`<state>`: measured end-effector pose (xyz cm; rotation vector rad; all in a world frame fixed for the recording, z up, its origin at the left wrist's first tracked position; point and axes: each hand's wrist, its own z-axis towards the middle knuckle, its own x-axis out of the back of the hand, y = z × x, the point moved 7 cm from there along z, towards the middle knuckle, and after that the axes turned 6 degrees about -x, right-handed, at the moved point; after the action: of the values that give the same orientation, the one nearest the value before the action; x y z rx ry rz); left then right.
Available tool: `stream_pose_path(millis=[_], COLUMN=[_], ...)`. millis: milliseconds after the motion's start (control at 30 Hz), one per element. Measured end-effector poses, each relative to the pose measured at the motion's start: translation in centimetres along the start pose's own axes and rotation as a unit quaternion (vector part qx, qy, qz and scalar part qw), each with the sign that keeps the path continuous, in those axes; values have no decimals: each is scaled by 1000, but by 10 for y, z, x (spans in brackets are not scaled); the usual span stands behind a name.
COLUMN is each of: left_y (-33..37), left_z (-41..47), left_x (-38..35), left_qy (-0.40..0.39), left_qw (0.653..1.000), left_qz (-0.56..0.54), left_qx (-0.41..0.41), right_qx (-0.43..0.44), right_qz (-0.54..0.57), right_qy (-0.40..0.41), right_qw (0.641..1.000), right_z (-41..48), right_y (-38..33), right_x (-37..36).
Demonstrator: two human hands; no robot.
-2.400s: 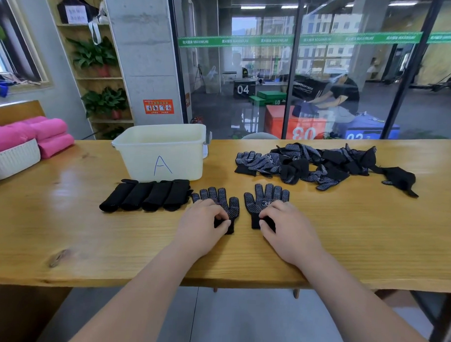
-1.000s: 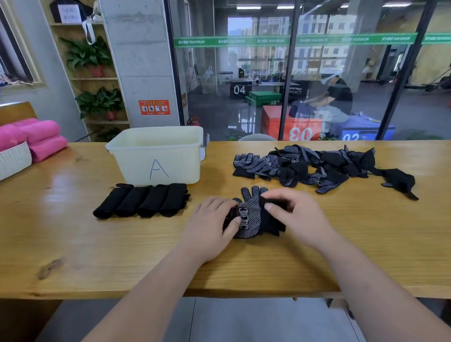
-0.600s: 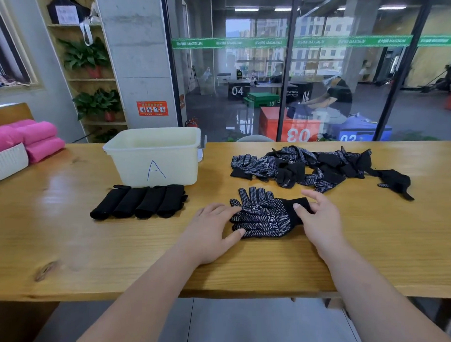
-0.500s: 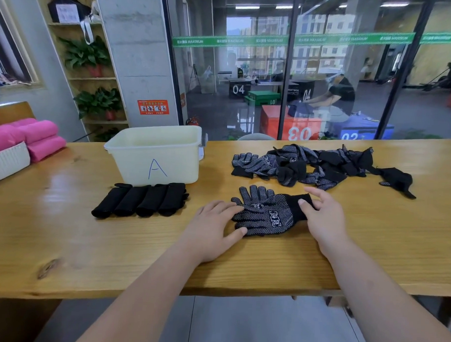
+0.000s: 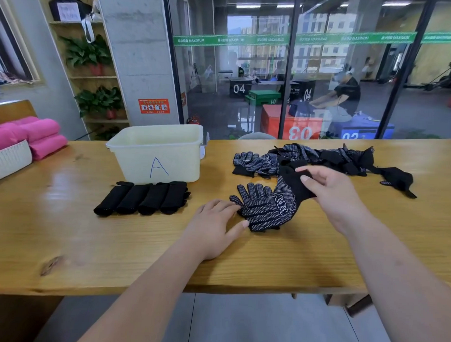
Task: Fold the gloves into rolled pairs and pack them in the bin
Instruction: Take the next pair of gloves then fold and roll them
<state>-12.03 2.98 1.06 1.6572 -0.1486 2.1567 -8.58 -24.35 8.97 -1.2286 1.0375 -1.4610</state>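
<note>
A white basket sits at the left edge of the bench, with pink towels rolled in it and beside it. Toward the far edge, left of the middle, stands the pale bin, marked with a blue A; its front wall hides its floor. Just in front of it four black rolled pairs lie side by side in a row. To their right the left hand lies flat on the wood with its fingers straight, and its fingertips touch the finger ends of the glove pair. That pair lies near the middle of the bench, one glove on the other, dotted side up. Its fingers rest on the wood and its cuff end is raised. The right hand pinches the cuff between thumb and fingers, clear of the surface. Behind it, along the far edge, sprawls the pile of loose gloves, partly hidden by the raised cuff and the hand. A single glove trails from the pile's right end.
</note>
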Motion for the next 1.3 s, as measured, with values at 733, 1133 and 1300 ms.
stream_pose_path(millis=[733,1133,1300], left_y=[-17,-21,-22], left_z=[-3,1,2], left_x=[6,2,2], left_qy=[38,41,40], left_qw=[995,994,993], left_qz=[-34,-43,-51], left_qx=[82,95,102], right_qx=[150,248,259], right_qz=[-143,-405,-418], right_qy=[-78,-118,-72], right_qw=[975,872,868], right_z=[27,-2,-6], right_y=[-97,7,30], right_x=[-49,-125,-129])
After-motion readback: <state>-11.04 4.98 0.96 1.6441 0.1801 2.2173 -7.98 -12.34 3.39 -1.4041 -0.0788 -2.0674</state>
